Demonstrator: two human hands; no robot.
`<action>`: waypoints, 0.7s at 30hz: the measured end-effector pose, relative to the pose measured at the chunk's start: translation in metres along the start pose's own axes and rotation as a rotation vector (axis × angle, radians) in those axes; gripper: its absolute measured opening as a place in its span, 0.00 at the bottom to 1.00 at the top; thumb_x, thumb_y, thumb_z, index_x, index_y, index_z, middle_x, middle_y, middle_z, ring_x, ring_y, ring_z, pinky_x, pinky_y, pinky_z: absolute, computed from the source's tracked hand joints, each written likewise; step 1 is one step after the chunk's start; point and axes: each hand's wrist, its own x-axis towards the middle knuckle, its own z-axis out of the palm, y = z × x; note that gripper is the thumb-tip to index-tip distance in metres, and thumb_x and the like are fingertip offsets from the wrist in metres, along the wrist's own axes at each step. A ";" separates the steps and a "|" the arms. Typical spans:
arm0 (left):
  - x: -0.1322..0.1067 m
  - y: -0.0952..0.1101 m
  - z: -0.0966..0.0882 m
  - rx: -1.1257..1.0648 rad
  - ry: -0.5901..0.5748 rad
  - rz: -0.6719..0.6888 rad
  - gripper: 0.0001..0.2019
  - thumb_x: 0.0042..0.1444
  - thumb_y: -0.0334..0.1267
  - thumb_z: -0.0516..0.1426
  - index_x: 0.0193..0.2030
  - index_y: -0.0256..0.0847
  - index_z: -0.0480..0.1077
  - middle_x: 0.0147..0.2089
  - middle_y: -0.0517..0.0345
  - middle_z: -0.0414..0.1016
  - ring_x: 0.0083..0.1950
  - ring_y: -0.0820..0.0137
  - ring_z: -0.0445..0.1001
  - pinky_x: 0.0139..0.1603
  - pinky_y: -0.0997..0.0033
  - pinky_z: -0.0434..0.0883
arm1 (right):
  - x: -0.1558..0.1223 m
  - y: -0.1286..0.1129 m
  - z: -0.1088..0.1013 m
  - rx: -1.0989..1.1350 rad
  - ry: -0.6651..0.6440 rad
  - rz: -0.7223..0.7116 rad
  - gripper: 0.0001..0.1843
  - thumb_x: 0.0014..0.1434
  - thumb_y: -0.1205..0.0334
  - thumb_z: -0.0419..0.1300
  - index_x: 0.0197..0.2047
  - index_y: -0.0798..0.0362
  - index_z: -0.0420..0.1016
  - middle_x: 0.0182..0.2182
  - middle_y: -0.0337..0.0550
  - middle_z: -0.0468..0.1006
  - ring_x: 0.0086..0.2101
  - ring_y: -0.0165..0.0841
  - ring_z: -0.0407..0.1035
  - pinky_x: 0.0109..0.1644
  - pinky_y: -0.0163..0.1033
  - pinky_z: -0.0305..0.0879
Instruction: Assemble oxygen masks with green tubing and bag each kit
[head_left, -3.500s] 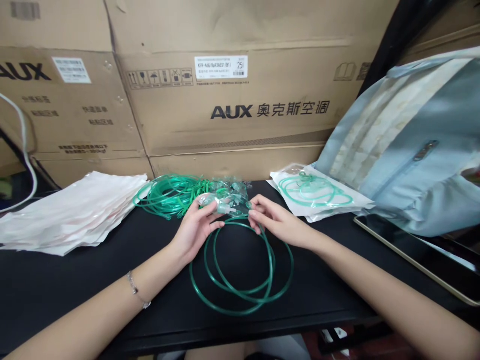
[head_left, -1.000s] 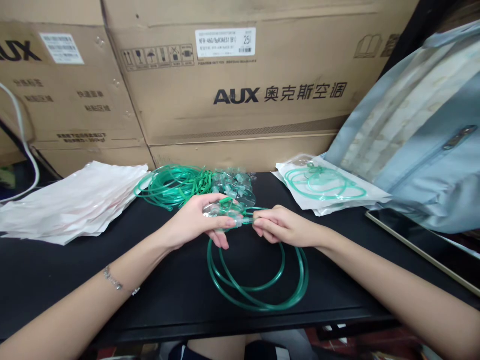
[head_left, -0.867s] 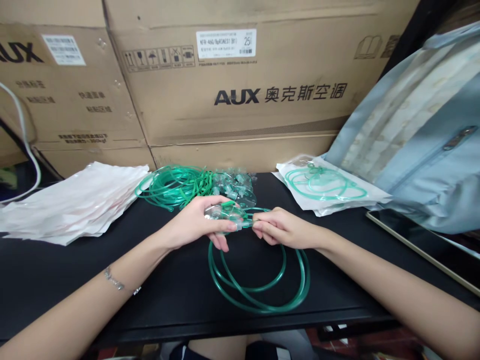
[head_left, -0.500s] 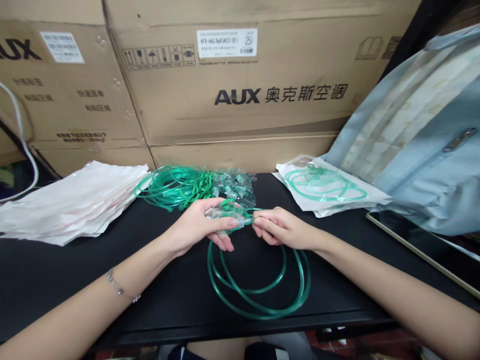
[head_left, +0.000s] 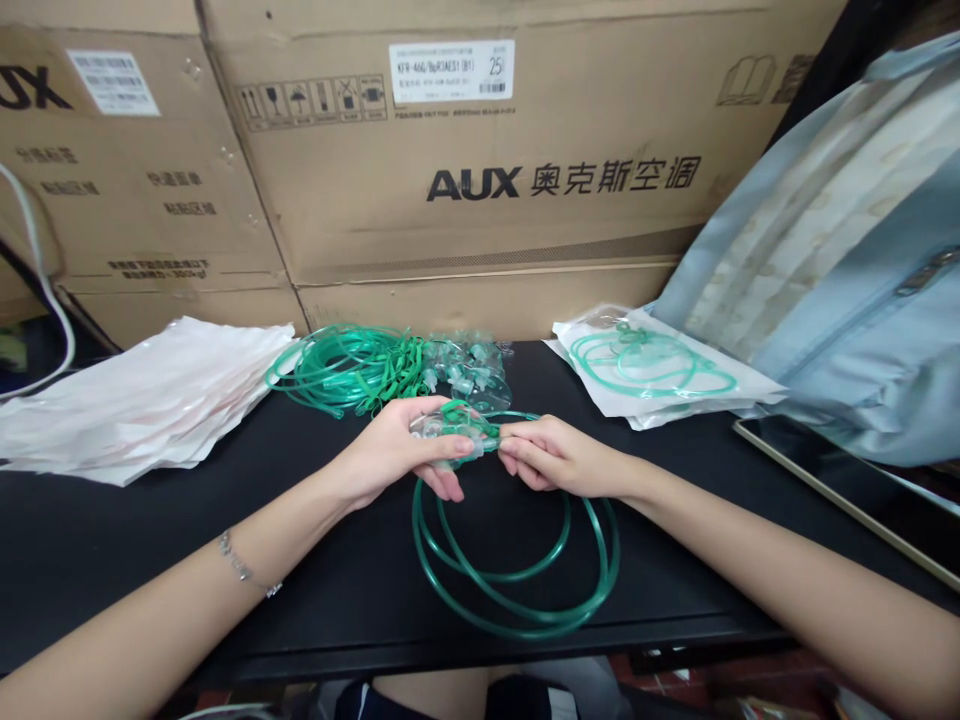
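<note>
Above the table (head_left: 337, 590), the left hand (head_left: 390, 445) grasps a clear mask (head_left: 442, 428); the right hand (head_left: 555, 457) pinches green tubing (head_left: 536, 632), likely light, springy, best held endwise.

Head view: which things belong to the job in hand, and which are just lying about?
Likely in the job:
clear mask, in the left hand
green looped tube, at the right hand
piled tubing and masks
stacked white pouches
pouched tubing at right

Apparently just lying about:
cardboard boxes
light blue bag
dark tablet or phone
white cable
</note>
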 end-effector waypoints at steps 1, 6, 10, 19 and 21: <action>0.000 -0.001 0.000 -0.018 -0.007 -0.001 0.15 0.45 0.38 0.62 0.39 0.34 0.68 0.23 0.60 0.73 0.19 0.73 0.73 0.20 0.79 0.70 | 0.000 0.000 0.000 0.020 -0.001 0.004 0.18 0.63 0.55 0.43 0.25 0.54 0.59 0.11 0.28 0.55 0.13 0.21 0.49 0.19 0.28 0.52; 0.000 0.001 -0.002 0.016 -0.033 -0.024 0.16 0.46 0.38 0.62 0.41 0.35 0.68 0.27 0.57 0.75 0.20 0.73 0.73 0.21 0.77 0.71 | -0.001 -0.004 -0.001 -0.096 0.006 -0.059 0.17 0.63 0.57 0.43 0.26 0.55 0.60 0.11 0.29 0.57 0.14 0.21 0.52 0.21 0.28 0.53; 0.000 0.003 -0.004 0.107 -0.052 -0.026 0.16 0.45 0.38 0.62 0.41 0.35 0.68 0.27 0.56 0.76 0.21 0.70 0.74 0.22 0.74 0.72 | -0.001 -0.004 -0.003 -0.270 -0.002 -0.124 0.16 0.63 0.59 0.42 0.26 0.55 0.61 0.13 0.31 0.60 0.15 0.22 0.55 0.23 0.28 0.54; 0.001 0.000 -0.002 -0.091 -0.072 0.004 0.17 0.45 0.39 0.63 0.42 0.35 0.68 0.22 0.61 0.73 0.19 0.73 0.73 0.20 0.79 0.70 | -0.001 -0.005 0.003 0.010 0.041 -0.048 0.17 0.63 0.58 0.42 0.25 0.54 0.59 0.11 0.28 0.56 0.13 0.21 0.50 0.19 0.28 0.52; 0.002 0.000 -0.002 -0.091 -0.066 0.004 0.18 0.44 0.39 0.63 0.42 0.35 0.68 0.22 0.60 0.73 0.19 0.74 0.73 0.20 0.79 0.69 | 0.000 -0.005 0.003 0.007 0.046 -0.042 0.17 0.63 0.57 0.42 0.25 0.54 0.59 0.11 0.28 0.56 0.13 0.21 0.50 0.20 0.28 0.52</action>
